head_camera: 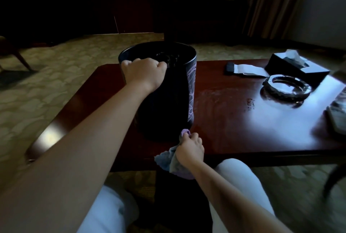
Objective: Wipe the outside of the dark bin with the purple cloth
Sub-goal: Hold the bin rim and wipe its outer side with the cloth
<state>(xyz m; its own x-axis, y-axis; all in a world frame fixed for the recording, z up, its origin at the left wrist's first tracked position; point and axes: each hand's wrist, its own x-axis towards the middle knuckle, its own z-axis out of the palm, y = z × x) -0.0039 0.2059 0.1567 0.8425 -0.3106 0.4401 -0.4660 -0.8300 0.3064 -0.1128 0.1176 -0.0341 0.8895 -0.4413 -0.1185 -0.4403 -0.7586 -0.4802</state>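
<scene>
I log the dark bin (164, 92) upright on the red-brown table (234, 129), my left hand (144, 72) clenched over its near rim, my right hand (190, 148) bunching the purple cloth (173, 161) against its base

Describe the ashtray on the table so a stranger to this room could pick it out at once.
Start at the glossy dark red wooden table and go to its right end, away from the tall dark cylindrical bin. There, just in front of the black tissue box, sits the round shiny ring-shaped ashtray. It is the only low, circular, reflective thing there; its neighbours are boxy or flat.
</scene>
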